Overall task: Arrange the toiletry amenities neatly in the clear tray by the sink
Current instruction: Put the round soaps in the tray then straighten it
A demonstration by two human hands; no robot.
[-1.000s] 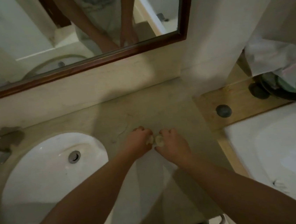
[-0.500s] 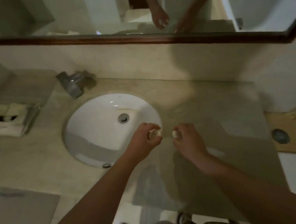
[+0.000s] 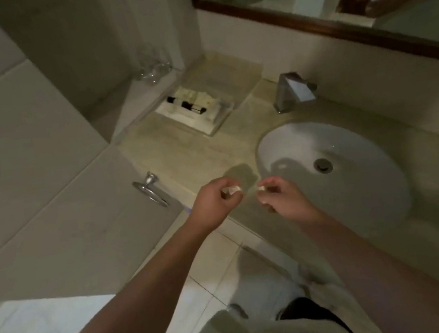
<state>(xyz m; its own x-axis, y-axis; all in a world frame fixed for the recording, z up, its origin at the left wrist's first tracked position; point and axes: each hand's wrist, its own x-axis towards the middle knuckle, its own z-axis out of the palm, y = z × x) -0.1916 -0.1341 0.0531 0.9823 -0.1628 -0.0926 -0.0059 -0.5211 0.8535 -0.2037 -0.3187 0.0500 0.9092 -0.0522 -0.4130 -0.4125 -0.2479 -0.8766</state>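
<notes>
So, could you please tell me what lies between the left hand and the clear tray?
Only bare countertop, seen in the head view: nothing stands between the left hand, gripping a small pale amenity, and the clear tray.

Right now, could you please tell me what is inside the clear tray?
In the clear tray: dark-capped small bottles and pale packets on a white liner. Whatever lies beneath the liner is hidden.

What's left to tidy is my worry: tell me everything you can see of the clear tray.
The clear tray is a transparent, rectangular, low-walled box, seemingly plastic. It lies flat on the beige counter in the corner, left of the faucet. Inside lie pale packets and small dark-banded items, side by side. Nothing else touches it.
</notes>
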